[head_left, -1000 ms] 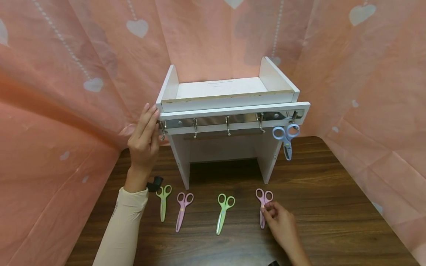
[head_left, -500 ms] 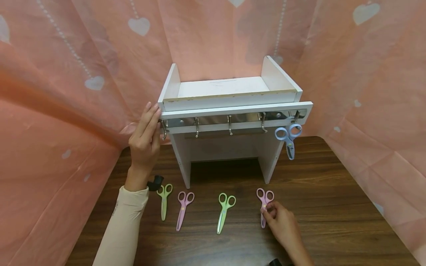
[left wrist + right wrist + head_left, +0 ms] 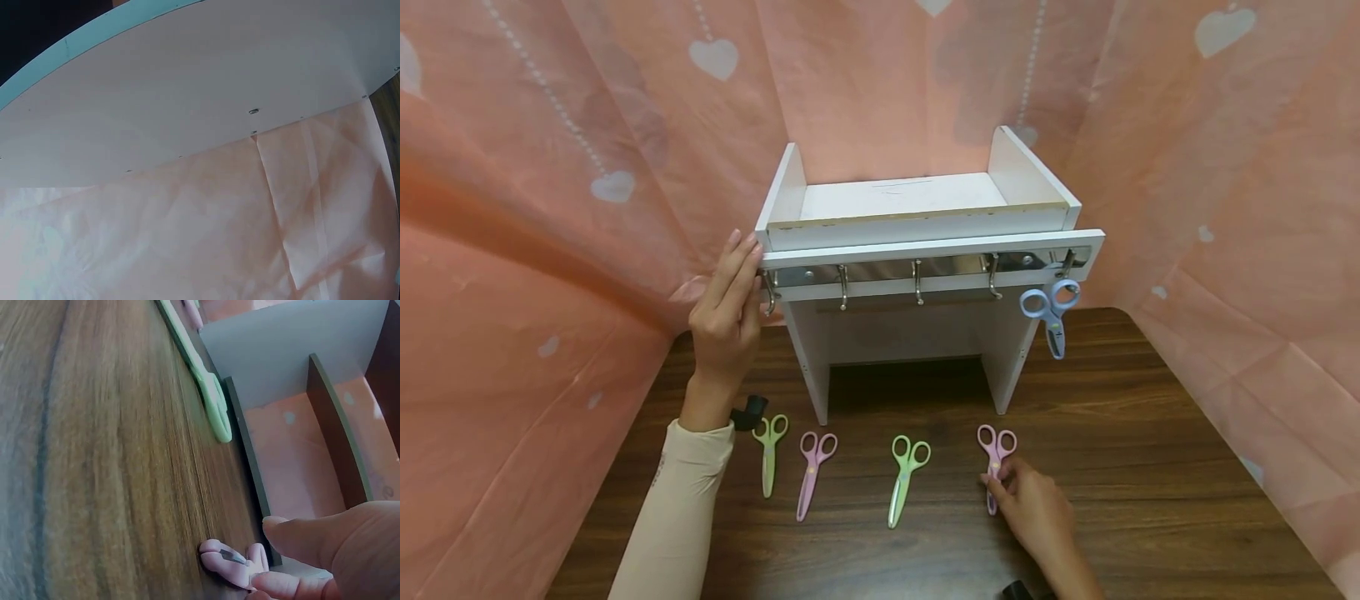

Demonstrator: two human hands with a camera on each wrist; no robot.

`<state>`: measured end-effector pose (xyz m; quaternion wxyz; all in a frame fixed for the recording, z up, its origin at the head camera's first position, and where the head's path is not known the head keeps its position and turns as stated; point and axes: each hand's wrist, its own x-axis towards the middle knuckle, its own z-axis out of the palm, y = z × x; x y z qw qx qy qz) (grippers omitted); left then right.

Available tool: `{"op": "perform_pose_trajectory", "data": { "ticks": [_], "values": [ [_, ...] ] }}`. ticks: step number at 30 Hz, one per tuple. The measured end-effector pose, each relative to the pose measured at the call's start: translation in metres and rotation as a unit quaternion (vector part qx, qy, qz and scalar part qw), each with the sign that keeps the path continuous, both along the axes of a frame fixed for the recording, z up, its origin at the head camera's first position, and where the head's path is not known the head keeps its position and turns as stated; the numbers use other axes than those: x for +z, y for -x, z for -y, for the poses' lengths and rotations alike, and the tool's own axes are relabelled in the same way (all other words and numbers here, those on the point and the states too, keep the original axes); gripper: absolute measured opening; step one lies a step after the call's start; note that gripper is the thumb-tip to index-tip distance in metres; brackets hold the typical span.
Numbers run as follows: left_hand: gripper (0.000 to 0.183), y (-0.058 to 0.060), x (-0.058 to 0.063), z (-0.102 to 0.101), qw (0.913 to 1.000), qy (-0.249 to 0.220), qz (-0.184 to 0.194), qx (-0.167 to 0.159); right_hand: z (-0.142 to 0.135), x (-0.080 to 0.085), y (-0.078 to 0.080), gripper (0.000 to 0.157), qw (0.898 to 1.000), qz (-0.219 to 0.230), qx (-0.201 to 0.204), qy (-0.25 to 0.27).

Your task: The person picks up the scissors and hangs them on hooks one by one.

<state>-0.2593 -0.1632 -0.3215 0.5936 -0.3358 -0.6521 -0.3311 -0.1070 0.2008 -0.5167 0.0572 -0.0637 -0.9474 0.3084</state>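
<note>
The pink scissors (image 3: 995, 464) on the table (image 3: 1150, 475) are pinched below the pivot by the right hand (image 3: 1036, 505), whose thumb has been shifted slightly over the blades; the grip is probably being settled. The rack (image 3: 887, 268) is touched by the left hand (image 3: 721, 325).

- Curtained-off nook is seen; building type cannot be determined.
- Left, far and right sides are enclosed by heart-printed pink fabric (image 3: 602, 108).
- White shelf unit (image 3: 917, 196) is set on wood-grain table (image 3: 1157, 467).

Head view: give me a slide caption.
Left hand against a white shelf unit, right hand gripping pink scissors, blue scissors hanging from the rightmost hook.
</note>
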Motion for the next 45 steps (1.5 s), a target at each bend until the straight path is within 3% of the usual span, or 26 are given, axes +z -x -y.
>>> {"op": "perform_pose_trajectory", "data": {
  "ticks": [20,45],
  "values": [
    [0.035,-0.0022,0.0008,0.0011,1.0000,0.000,0.004,0.006,-0.0044,-0.0032,0.0022,0.027,1.000,-0.008,0.014,-0.011],
    [0.039,-0.0017,0.0008,-0.0001,1.0000,0.002,-0.002,0.000,-0.0038,-0.0025,0.0010,0.029,0.999,-0.014,0.038,0.026]
  ]
}}
